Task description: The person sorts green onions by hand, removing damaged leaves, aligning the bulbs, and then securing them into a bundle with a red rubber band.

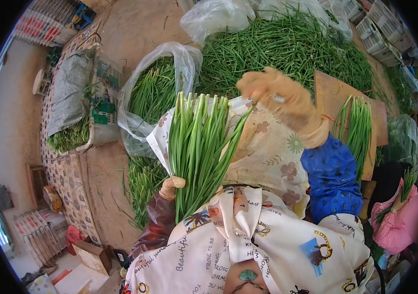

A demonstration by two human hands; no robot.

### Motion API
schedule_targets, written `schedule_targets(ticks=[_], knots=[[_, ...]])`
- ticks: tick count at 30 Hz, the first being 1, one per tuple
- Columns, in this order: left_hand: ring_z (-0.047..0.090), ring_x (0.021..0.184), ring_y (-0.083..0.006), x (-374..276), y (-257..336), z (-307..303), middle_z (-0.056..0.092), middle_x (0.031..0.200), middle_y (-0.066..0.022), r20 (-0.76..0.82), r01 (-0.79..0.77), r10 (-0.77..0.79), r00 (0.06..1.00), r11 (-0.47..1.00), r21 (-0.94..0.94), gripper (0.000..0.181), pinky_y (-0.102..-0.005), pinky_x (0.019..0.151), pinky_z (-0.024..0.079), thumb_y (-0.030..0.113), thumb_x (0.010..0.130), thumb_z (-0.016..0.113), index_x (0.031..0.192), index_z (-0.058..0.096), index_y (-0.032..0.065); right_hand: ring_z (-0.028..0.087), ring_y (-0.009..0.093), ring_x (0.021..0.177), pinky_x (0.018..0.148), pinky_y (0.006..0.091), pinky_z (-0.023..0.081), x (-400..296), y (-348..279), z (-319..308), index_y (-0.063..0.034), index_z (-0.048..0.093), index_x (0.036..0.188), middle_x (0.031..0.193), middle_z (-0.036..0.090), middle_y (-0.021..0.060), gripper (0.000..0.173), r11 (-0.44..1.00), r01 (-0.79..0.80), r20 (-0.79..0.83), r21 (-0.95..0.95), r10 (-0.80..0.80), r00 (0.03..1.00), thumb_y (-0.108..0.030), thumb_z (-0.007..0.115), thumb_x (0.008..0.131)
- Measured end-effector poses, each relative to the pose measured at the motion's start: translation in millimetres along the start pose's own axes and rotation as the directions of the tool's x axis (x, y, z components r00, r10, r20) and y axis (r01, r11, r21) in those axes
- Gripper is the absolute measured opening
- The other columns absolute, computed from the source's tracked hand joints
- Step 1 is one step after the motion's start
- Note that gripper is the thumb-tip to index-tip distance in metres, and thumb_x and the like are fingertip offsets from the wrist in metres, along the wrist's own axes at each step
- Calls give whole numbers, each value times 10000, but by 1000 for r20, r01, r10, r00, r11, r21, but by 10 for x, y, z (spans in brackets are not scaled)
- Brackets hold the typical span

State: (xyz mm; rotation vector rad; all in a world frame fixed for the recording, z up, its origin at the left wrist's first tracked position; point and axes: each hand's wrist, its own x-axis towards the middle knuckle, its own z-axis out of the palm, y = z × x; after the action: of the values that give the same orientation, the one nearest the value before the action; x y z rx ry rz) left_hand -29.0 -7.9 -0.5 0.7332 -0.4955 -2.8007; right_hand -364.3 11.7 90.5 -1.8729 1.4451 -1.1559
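My left hand (173, 186), in a tan glove, grips a thick bunch of chive-like green stalks (198, 147) low down against my body. The pale stem ends point away from me, and a few stalks splay to the right. My right hand (280, 99), also gloved and blurred by motion, is raised beyond my lap, close to the tips of those splayed stalks. Whether its fingers hold anything is not clear. A flower-printed apron or cloth (267, 154) lies under both hands. Right of my blue sleeve, a smaller bundle of stalks (359, 128) rests on a wooden board (322, 90).
A large heap of loose greens (286, 47) spreads ahead, with clear plastic bags (220, 18) behind. An open plastic bag (128, 121) of greens stands left. Further left is a plastic crate (108, 125) under a grey sheet (71, 88). Another person (392, 220) sits at right, holding greens.
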Motion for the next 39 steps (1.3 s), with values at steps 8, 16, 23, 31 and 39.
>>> schedule_targets(ticks=[8, 16, 23, 31, 39], knots=[[528, 1080, -299, -40, 68, 200, 500, 1226, -180, -8, 1, -1, 1000, 999, -50, 738, -397, 982, 388, 126, 611, 660, 1283, 391, -19, 442, 228, 1176, 1021, 438, 235, 179, -113, 296, -134, 617, 950, 1170, 559, 39, 228, 943, 53, 49, -328, -39, 998, -312, 546, 828], [517, 1095, -291, -53, 114, 387, 513, 1211, -164, 19, 32, -33, 999, 999, 10, 726, -411, 985, 378, 134, 633, 704, 1277, 401, -12, 401, 265, 1210, 1032, 456, 224, 75, 112, 622, -74, 621, 1025, 1279, 450, 142, 330, 963, -125, 196, 239, 78, 978, -311, 600, 795], [523, 1068, -222, 18, 13, 179, 539, 1186, -101, -25, 38, -31, 999, 950, 309, 769, -353, 937, 398, 154, 612, 783, 1275, 419, 14, 549, 148, 1030, 1058, 378, 216, 20, 277, 775, -138, 607, 958, 976, 616, -30, 225, 912, 25, -116, -409, -79, 990, -62, 594, 747], [537, 1033, -211, -4, -20, -49, 556, 1156, -93, 21, 41, -51, 998, 939, 341, 784, -345, 910, 415, 219, 579, 810, 1241, 446, 8, 528, 280, 977, 837, 392, 449, 241, 1242, -574, -47, 586, 874, 1015, 571, 132, 146, 502, -293, -460, -813, -246, 853, -114, 493, 784], [612, 860, -323, 77, 150, 227, 583, 1057, -199, 108, 91, -101, 989, 991, 96, 784, -421, 848, 475, 264, 601, 766, 1239, 422, -34, 395, 223, 1222, 1024, 336, 300, -669, 879, 119, -51, 340, 1342, 1328, 406, 136, 688, 224, -654, 563, 722, 359, 744, -492, 517, 845]])
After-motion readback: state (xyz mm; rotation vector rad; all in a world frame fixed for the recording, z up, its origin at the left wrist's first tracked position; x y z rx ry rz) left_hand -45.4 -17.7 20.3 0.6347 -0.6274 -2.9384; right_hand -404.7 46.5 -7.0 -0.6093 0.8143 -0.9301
